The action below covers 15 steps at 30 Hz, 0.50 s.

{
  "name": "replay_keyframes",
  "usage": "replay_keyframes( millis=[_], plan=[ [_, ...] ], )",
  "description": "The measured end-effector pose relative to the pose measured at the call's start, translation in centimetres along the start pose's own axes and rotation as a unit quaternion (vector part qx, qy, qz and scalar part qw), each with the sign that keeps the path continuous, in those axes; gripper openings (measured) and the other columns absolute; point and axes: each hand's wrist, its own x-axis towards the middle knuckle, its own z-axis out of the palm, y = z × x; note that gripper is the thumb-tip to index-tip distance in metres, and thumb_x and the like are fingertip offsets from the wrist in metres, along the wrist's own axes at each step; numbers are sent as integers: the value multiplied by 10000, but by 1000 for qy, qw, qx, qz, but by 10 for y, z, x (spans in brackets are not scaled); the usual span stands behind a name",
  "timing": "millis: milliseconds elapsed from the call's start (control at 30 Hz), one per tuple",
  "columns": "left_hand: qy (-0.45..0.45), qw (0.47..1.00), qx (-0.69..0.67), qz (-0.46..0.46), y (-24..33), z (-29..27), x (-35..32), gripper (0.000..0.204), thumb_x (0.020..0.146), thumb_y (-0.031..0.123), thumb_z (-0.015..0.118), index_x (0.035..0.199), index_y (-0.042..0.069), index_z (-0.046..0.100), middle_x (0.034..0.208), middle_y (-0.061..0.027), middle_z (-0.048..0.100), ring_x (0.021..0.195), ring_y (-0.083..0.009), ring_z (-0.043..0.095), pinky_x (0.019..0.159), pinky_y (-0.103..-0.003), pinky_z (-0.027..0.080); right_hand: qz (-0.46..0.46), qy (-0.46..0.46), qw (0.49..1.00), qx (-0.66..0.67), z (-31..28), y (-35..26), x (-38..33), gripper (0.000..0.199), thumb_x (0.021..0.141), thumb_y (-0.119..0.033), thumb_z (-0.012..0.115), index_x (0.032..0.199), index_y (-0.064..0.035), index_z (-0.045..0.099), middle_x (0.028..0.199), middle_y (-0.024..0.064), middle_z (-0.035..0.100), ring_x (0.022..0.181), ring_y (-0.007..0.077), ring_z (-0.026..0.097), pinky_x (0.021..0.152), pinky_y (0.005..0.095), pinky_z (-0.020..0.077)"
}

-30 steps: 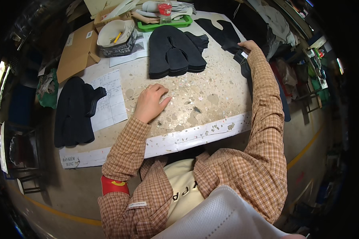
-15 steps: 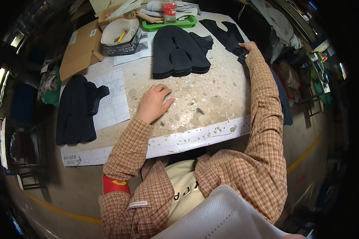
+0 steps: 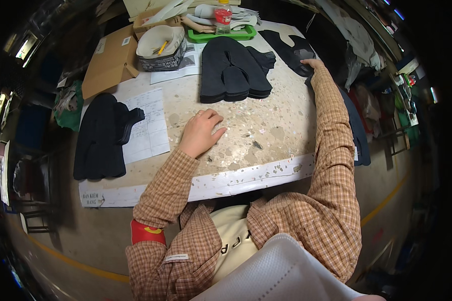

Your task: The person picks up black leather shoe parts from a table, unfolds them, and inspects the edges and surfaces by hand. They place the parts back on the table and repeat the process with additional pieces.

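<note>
My left hand lies on the worn tabletop, fingers loosely spread and nothing in them. Just beyond it sits a thick stack of black glove-shaped fabric pieces with rounded tops. At the far right my right hand reaches out and pinches the edge of a black fabric piece, whose near part shows a greyer, bent-up surface. The right fingertips are small and partly hidden. Another black stack with a side tab rests at the left, partly over a written sheet.
At the back stand an open cardboard box, a fabric-lined bin holding a yellow cutter-like tool, and a green tray with light scraps and a bottle. More dark pieces hang over the table's right edge, beside my right sleeve.
The black piece under my right hand now shows a greyer, bent-up part near the fingers. My left hand stays on the table. The whole view has shifted slightly.
</note>
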Motion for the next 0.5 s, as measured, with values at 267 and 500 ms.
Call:
replay_keyframes(
  millis=[267, 500],
  plan=[
    [1, 1000, -11, -12, -7, 0, 3, 225, 796, 232, 676, 932, 54, 668, 946, -62, 610, 901, -244, 591, 778, -340, 494, -231, 194, 946, -120, -28, -69, -26, 628, 655, -326, 744, 1224, -136, 562, 1191, 149, 603, 1131, 319, 559, 952, 399, 447],
    [11, 999, -27, -15, -10, -1, 6, 189, 797, 213, 672, 908, 60, 673, 912, -62, 620, 854, -247, 610, 747, -336, 502, -424, 212, 868, -147, -93, -133, -91, 608, 651, -361, 768, 1191, -127, 613, 1104, 157, 645, 1023, 275, 617, 896, 343, 467]
  ],
)
